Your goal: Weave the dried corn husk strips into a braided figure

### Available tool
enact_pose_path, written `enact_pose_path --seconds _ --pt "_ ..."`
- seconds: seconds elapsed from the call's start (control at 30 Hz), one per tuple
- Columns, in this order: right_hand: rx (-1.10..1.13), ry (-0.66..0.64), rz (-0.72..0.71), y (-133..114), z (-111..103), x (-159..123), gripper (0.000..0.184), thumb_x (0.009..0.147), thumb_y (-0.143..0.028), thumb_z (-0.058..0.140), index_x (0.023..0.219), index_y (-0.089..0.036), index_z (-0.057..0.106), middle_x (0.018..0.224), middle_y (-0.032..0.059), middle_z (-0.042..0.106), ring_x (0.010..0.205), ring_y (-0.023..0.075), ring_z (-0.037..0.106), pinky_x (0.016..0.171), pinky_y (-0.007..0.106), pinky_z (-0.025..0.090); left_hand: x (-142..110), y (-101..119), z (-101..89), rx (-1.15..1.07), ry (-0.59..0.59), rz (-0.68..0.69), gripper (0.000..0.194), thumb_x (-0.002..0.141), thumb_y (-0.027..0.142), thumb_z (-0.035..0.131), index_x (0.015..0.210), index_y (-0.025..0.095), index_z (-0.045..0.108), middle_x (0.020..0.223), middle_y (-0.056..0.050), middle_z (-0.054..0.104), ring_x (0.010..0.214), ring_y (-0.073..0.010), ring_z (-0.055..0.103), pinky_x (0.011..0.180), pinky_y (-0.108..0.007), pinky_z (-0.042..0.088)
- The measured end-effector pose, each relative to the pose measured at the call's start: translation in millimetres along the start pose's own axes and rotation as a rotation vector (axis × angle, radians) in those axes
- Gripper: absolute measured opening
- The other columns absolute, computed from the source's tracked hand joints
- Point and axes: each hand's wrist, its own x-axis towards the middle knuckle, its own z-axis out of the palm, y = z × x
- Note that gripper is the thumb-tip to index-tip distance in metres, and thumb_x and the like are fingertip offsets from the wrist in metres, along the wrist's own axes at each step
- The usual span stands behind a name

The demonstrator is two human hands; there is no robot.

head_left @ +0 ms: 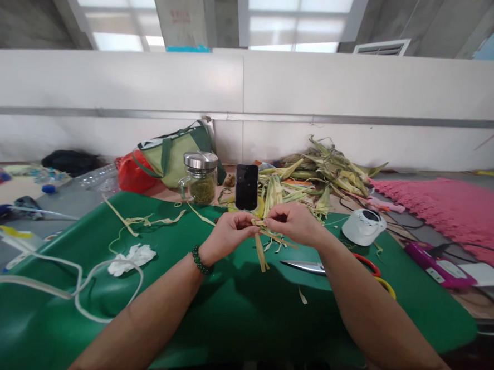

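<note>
Over the middle of the green mat (239, 313), my left hand (230, 237) pinches one side of a small woven piece of corn husk strips (261, 253). My right hand (291, 222) is closed on the other side of it, fingertips almost meeting those of the left. Loose ends of the strips hang down and point to the right. The exact weave between the fingers is too small to make out. Scissors (307, 266) with red and yellow handles lie on the mat, partly behind my right forearm. Scraps of husk are scattered below my hands.
A phone (247, 186) stands upright beyond my hands, with a glass jar (200, 185) to its left. Corn husks (327, 170) pile up behind. A white round device (364, 225), crumpled tissue (131, 260), white cable (79, 292) and purple power strip (438, 266) lie around.
</note>
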Motion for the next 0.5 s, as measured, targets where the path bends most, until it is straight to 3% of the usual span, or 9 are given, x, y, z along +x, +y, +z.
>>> enact_pose_path --seconds 0.17,0.33,0.5 --pt "0.02 -0.017 0.031 -1.4 4.4 -0.2 0.024 0.071 -0.033 0.055 0.056 -0.014 0.056 0.049 -0.0028 0.045 0.047 0.0069 0.036 0.043 0.02 0.026 -0.1 -0.3 -0.8 -0.005 -0.012 0.001 0.019 0.064 0.027 0.073 0.076 0.013 0.068 0.069 -0.003 0.068 0.065 -0.0148 0.062 0.064 -0.025 0.048" --pt "0.009 0.11 0.049 -3.6 9.4 0.6 0.025 0.071 -0.032 0.057 0.054 -0.014 0.056 0.049 -0.0026 0.043 0.048 0.0076 0.036 0.044 0.021 0.025 0.3 -1.9 -0.9 0.071 0.014 0.029 0.017 0.064 0.026 0.072 0.074 0.013 0.067 0.068 -0.004 0.068 0.065 -0.0152 0.062 0.062 -0.023 0.047" --pt "-0.028 0.07 0.046 -3.6 13.6 1.0 0.02 0.07 -0.025 0.056 0.053 -0.014 0.055 0.048 -0.0034 0.044 0.047 0.0069 0.036 0.045 0.02 0.024 0.0 -3.3 0.7 0.085 0.047 0.054 0.022 0.065 0.027 0.07 0.081 0.013 0.068 0.075 -0.006 0.071 0.069 -0.0172 0.065 0.065 -0.026 0.05"
